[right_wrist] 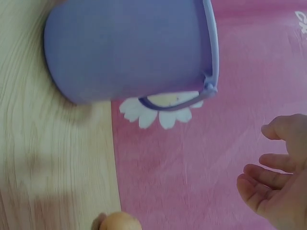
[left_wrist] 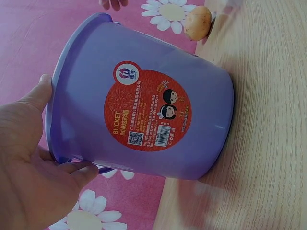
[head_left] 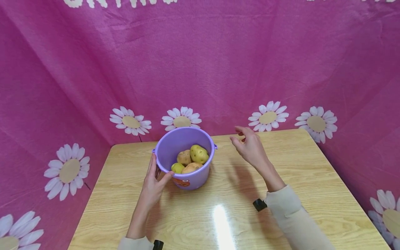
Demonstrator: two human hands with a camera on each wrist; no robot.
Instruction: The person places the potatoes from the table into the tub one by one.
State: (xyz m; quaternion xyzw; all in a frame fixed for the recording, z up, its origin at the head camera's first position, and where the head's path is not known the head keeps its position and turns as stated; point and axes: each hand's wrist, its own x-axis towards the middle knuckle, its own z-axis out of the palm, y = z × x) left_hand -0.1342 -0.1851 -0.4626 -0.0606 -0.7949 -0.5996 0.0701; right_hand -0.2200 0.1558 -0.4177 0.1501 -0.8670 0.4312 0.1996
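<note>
A purple bucket [head_left: 197, 178] stands upright on the table, with several potatoes [head_left: 199, 154] inside it. My left hand [head_left: 152, 187] holds the bucket at its near left side, the thumb at the rim and the fingers against the outer wall below it. A red round label [left_wrist: 148, 115] faces the left wrist camera. To the right of the bucket, my right hand [head_left: 252, 148] hovers with loosely bent fingers and nothing in them. A single potato [left_wrist: 198, 23] lies on the table near the back edge, below the right hand and mostly hidden by it in the head view.
The wooden table [head_left: 281, 166] backs onto a pink cloth [head_left: 218, 69] printed with white daisies, which also hangs at both sides. The bucket's handle [right_wrist: 172, 105] hangs down behind it. A bright light reflection [head_left: 222, 225] lies on the table's near part.
</note>
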